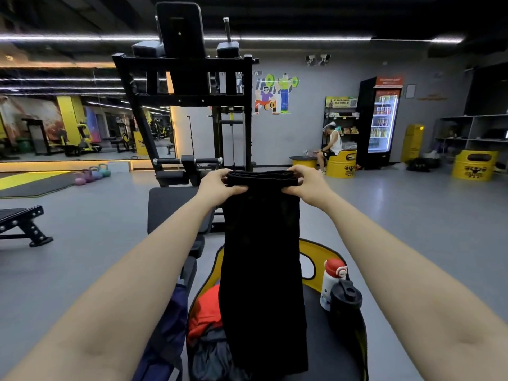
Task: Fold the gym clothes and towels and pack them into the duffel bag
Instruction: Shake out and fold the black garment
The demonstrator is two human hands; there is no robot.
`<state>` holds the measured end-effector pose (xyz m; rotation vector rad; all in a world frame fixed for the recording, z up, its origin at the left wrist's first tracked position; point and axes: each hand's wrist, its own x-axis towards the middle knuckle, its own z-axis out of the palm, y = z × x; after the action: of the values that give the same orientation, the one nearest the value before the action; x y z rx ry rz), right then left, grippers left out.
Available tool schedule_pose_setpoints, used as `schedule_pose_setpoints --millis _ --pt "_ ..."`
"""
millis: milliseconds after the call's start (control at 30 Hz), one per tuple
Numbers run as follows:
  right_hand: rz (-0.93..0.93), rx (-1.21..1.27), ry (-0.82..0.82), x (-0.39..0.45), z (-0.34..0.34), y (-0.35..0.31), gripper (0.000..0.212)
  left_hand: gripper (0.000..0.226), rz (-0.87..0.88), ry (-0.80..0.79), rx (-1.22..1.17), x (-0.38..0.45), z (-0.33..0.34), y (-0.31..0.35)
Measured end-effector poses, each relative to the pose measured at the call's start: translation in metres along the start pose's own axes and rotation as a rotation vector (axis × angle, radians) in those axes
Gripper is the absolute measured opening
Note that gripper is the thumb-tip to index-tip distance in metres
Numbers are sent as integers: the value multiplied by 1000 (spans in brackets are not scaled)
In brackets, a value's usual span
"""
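Observation:
A black garment (pixel 261 270), doubled lengthwise, hangs straight down in front of me. My left hand (pixel 217 185) grips the left end of its waistband and my right hand (pixel 308 182) grips the right end, both arms stretched out. Below it, a red garment (pixel 204 312) and a grey garment (pixel 211 356) lie bunched on a black seat with a yellow rim (pixel 319 250). A dark blue fabric piece (pixel 165 339) hangs at the left of that pile. I cannot tell which of these is the duffel bag.
A white bottle with a red cap (pixel 331 281) and a black shaker bottle (pixel 346 301) stand at the right of the seat. A black weight machine (pixel 187 111) rises straight ahead. A bench (pixel 22 224) stands at the left. A person (pixel 331 147) sits far off by a drinks fridge (pixel 382 122).

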<state>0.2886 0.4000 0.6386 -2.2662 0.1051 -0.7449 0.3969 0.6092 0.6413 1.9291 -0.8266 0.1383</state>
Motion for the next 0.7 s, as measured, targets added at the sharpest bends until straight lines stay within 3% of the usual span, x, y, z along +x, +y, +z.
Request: schedule_pose_setpoints --millis 267,567,700 --pt "37 38 155 64 25 23 32 45 -32 37 31 58 10 -16" --pt "-8 -18 173 152 38 37 30 25 17 68 -47 140 5 -33" --pt "-20 14 206 164 40 31 27 26 24 64 -70 154 2 -30"
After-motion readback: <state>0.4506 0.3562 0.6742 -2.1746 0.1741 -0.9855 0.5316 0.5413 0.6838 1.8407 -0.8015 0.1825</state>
